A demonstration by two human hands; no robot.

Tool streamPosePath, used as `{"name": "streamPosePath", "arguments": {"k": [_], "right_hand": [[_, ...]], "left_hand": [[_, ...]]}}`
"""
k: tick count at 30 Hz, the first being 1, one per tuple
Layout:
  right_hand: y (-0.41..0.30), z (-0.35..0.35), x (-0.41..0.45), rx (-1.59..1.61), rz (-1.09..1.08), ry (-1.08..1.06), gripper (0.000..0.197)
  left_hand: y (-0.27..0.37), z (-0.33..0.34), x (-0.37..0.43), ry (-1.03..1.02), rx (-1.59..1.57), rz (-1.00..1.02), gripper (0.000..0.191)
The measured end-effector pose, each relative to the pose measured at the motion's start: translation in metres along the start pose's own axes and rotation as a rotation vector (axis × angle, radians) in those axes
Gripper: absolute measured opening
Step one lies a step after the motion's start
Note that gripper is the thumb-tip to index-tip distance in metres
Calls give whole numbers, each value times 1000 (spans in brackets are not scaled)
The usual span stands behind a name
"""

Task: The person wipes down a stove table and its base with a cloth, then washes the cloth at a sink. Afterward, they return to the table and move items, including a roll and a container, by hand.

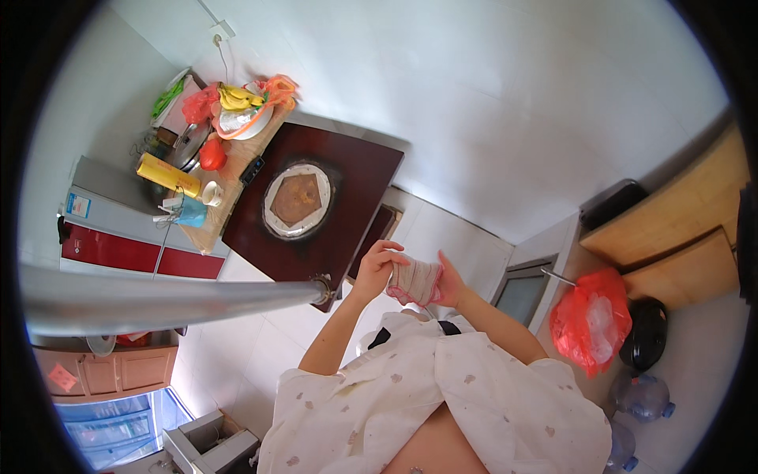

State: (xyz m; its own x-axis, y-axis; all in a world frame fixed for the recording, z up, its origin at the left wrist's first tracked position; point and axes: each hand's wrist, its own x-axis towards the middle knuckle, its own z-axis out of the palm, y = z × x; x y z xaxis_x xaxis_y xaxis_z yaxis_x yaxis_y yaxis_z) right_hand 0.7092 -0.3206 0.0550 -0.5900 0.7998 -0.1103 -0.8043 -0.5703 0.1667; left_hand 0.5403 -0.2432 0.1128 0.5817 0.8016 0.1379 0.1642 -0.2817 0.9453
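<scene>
My left hand (378, 269) grips one side of a folded, striped cloth (416, 281) with pink stitched edging. On its other side, my right hand (451, 283) holds the cloth with the thumb pointing up. The cloth is held in front of my chest, over the tiled floor. Ahead and to the left stands a dark red stove table (355, 172). A round whitish plate ring (270, 210) is set into its top, around a rusty brown centre. The fingers of both hands are partly hidden by the cloth.
A wide metal flue pipe (177, 302) runs left from the table's near corner. Bananas (240, 98) lie on a bowl on the crowded wooden board (228, 198). At right hangs a red plastic bag (592, 320), near a black helmet-like object (644, 333) and plastic water jugs (641, 397).
</scene>
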Motion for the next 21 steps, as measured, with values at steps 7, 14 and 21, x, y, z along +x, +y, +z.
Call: {"name": "streamPosePath", "arguments": {"k": [7, 14, 21], "right_hand": [[-38, -8, 51, -490, -97, 311, 41], [-90, 4, 87, -617, 34, 510, 31], [-148, -14, 134, -1526, -153, 600, 32]], "left_hand": [[-52, -39, 37, -123, -391, -309, 29], [-65, -49, 62, -207, -230, -139, 33], [-65, -35, 96, 52, 8, -346, 27]]}}
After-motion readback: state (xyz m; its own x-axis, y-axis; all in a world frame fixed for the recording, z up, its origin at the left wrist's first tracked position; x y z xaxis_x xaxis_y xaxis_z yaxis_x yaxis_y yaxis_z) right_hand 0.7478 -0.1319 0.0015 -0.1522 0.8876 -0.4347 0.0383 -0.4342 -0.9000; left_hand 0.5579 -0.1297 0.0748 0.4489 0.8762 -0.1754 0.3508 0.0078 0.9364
